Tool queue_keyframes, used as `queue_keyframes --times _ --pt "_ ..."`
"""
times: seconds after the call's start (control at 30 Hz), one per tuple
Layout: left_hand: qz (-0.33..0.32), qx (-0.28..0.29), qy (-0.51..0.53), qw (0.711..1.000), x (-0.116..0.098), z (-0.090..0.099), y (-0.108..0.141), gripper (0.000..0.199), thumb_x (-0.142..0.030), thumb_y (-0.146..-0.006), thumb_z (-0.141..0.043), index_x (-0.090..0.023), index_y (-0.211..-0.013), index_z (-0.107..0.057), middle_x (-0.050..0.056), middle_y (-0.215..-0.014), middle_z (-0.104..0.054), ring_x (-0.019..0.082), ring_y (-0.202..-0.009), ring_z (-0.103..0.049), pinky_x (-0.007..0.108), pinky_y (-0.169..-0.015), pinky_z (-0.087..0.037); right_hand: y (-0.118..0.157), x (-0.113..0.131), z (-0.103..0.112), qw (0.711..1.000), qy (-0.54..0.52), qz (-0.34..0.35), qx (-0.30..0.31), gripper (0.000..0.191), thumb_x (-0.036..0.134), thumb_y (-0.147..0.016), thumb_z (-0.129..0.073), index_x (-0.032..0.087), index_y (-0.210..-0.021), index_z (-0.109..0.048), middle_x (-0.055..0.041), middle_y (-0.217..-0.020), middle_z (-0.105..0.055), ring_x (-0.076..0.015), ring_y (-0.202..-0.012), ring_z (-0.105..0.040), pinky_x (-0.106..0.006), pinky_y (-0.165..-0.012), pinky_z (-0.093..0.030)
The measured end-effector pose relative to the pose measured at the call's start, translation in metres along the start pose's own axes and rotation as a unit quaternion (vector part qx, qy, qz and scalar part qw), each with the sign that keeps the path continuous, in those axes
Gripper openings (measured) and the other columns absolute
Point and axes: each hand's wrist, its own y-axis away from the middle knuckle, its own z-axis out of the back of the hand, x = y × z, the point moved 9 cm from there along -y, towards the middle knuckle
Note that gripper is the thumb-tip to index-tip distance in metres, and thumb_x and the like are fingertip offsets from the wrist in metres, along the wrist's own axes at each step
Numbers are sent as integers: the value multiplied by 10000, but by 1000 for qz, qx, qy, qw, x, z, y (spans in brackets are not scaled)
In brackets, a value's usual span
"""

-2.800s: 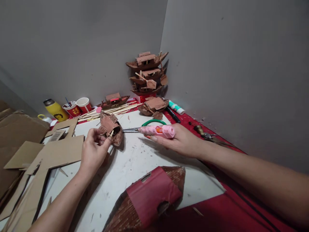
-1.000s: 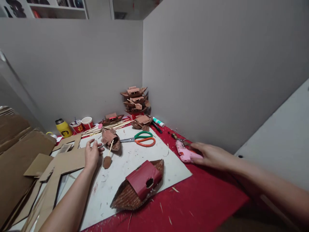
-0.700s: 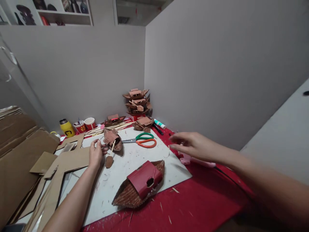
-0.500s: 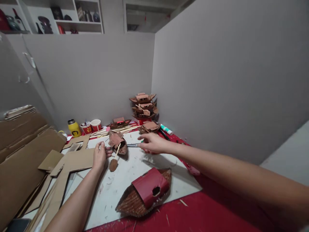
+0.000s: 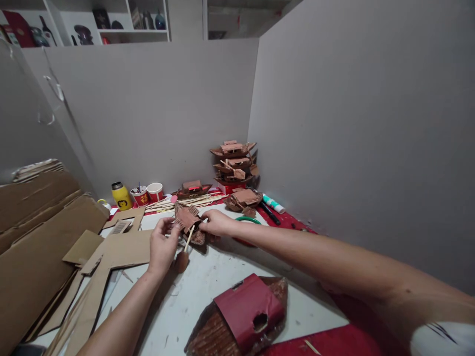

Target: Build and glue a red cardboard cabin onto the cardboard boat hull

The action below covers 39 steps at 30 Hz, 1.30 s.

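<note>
A small brown model boat (image 5: 188, 216) with a ribbed roof is between my two hands on the white board (image 5: 208, 282). My left hand (image 5: 164, 242) grips its left side, thumb at the roof edge. On its right side, my right hand (image 5: 218, 223) has its fingers closed at the hull; some fingertips are hidden. A little paddle (image 5: 182, 260) with a pale stick handle leans out of the boat at the front. Under my right forearm the green handle of the scissors (image 5: 249, 219) shows in part. Nearer to me rests a larger boat with a dark red canopy (image 5: 249, 309).
Cardboard sheets (image 5: 48, 227) fill the left side. Behind the hands are thin wooden sticks (image 5: 193, 201), red paper cups (image 5: 155, 192), a yellow bottle (image 5: 121, 197) and several stacked model boats (image 5: 233, 163). A grey wall (image 5: 352, 123) stands on the right.
My right hand has left the scissors and come to the small boat's right side. My left hand has moved onto its left side. The camera view has shifted, moving the scene rightward.
</note>
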Motion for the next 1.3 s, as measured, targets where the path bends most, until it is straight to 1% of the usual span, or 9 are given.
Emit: queue_keyframes --times 0.13,0.27,0.4,0.57,0.7,0.83,1.0,1.2,1.3 --pt "-49 53 -83 994 -14 -16 8 313 -321 -748 -650 -210 -1032 -580 16 -841 -655 155 -700 -592 274 -666 -487 -6 -3 -4 1000 -10 -14 0 290 354 -959 -550 141 -1153 -583 -57 -1012 -645 -150 -788 -642 -318 -678 -563" --pt "-71 72 -174 980 -20 -23 15 413 -260 -728 -637 -233 -1129 -541 21 -880 -656 185 -766 -604 291 -700 -456 -8 -4 -9 1000 -12 -14 10 280 354 -960 -549 137 -1132 -592 -49 -979 -649 -140 -757 -640 -303 -655 -561" --pt "-68 84 -236 966 -23 -27 18 446 -227 -735 -597 -232 -1172 -508 28 -861 -661 211 -789 -620 304 -707 -435 -6 -2 -14 1000 -9 -8 18 279 354 -967 -539 135 -1132 -588 -37 -928 -650 -122 -695 -632 -275 -606 -554" --pt "-54 94 -276 955 -23 -28 19 456 -227 -747 -584 -237 -1191 -480 19 -827 -664 214 -770 -627 287 -663 -409 -6 -2 -18 1000 16 17 15 271 358 -965 -542 133 -1103 -601 -25 -884 -651 -114 -662 -623 -268 -592 -547" --pt "-45 97 -295 949 -24 -28 20 453 -224 -746 -584 -248 -1186 -479 2 -795 -668 211 -729 -624 276 -618 -380 -6 -1 -15 998 47 40 -14 260 358 -954 -558 132 -1068 -617 -28 -905 -655 -129 -710 -633 -289 -635 -551" --pt "-37 94 -307 946 -24 -29 20 430 -229 -745 -584 -246 -1163 -486 5 -801 -673 207 -704 -621 274 -603 -366 -3 2 -12 996 69 47 -32 244 351 -945 -572 129 -1031 -626 -31 -919 -656 -142 -752 -639 -308 -671 -553" --pt "-24 91 -303 948 -22 -28 20 386 -228 -751 -574 -242 -1129 -496 11 -789 -673 210 -709 -629 276 -607 -367 4 7 -11 996 72 47 -29 230 344 -947 -572 129 -1009 -630 -19 -871 -654 -124 -697 -628 -286 -634 -547" --pt "-20 82 -271 959 -22 -26 22 438 -259 -735 -616 -261 -1161 -516 2 -774 -662 202 -681 -614 277 -602 -368 6 7 -8 996 63 44 -35 223 337 -939 -584 127 -999 -632 -22 -890 -654 -132 -723 -633 -290 -645 -549" --pt "-23 79 -231 969 -26 -26 23 430 -297 -734 -645 -272 -1149 -534 -22 -748 -647 181 -637 -591 268 -589 -380 5 5 -10 998 40 39 -18 230 338 -946 -574 125 -1014 -629 -8 -829 -651 -110 -642 -621 -259 -582 -541"
